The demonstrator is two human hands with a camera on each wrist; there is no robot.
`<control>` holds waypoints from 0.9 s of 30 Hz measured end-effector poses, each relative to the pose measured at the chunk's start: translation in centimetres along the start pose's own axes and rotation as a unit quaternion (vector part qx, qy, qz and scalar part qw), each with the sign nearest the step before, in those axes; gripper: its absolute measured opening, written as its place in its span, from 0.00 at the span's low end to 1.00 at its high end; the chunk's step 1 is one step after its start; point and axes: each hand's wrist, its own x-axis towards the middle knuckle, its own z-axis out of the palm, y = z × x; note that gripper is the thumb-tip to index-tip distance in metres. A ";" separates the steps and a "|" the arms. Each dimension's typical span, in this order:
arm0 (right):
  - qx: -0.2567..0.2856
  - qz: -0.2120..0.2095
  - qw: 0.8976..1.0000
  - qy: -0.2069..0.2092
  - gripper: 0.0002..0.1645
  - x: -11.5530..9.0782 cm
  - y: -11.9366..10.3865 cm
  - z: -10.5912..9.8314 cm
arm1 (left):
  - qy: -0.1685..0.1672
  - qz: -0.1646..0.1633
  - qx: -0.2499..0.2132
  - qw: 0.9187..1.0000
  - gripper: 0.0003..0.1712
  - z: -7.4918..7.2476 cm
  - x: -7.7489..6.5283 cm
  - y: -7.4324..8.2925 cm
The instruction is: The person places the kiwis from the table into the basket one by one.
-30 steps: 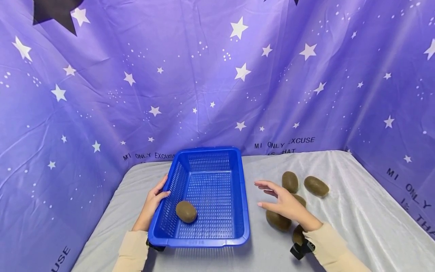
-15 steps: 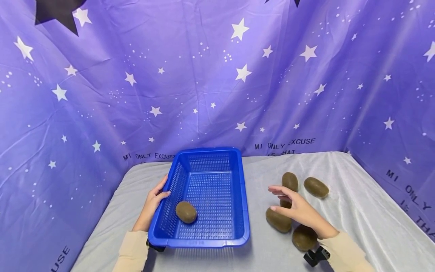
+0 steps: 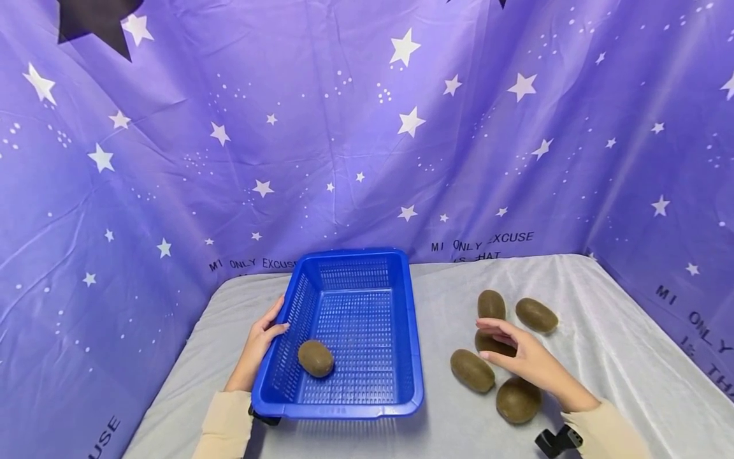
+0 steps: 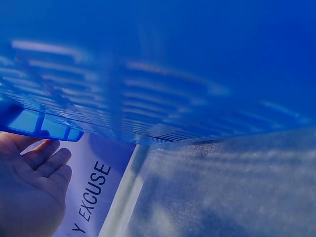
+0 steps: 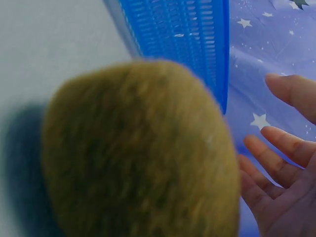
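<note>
My left hand (image 3: 259, 341) holds the left rim of a blue plastic basket (image 3: 417, 357), thumb over the edge and fingers along the outside. One brown kiwi (image 3: 315, 358) lies inside, near the basket's front left. To the right, my right hand (image 3: 533, 360) hovers over the loose kiwis, its thumb and fingers spread around a partly hidden kiwi (image 3: 487, 342). In the right wrist view the fingers (image 5: 276, 165) are apart and hold nothing, while a large blurred kiwi (image 5: 143, 153) fills the foreground.
Around the right hand lie more kiwis: one in front (image 3: 471, 371), a round one (image 3: 518, 400) nearest the wrist, and two behind, a kiwi (image 3: 491, 303) and another kiwi (image 3: 536, 315). Grey cloth (image 3: 625, 357) covers the table; a purple star-print curtain (image 3: 344, 127) encloses it.
My right hand has moved right, away from the basket's side, to over the kiwi in the middle of the group. The left hand and the basket have stayed in place.
</note>
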 end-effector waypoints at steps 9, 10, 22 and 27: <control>-0.012 -0.016 1.000 0.001 0.28 -1.4 1.0 -0.8 | 0.000 -0.005 -0.006 1.000 0.36 0.1 -0.2 0.1; -0.011 -0.014 1.000 0.001 0.28 -1.6 1.1 -0.9 | -0.001 -0.005 -0.008 1.000 0.36 0.1 -0.2 0.1; 0.023 -0.033 0.999 -0.022 0.28 -3.9 1.4 -1.8 | -0.001 0.017 -0.002 1.000 0.35 0.2 0.0 0.1; 0.033 -0.014 0.998 -0.049 0.27 -4.6 1.5 -2.1 | -0.003 0.019 -0.005 1.000 0.35 0.1 0.0 0.0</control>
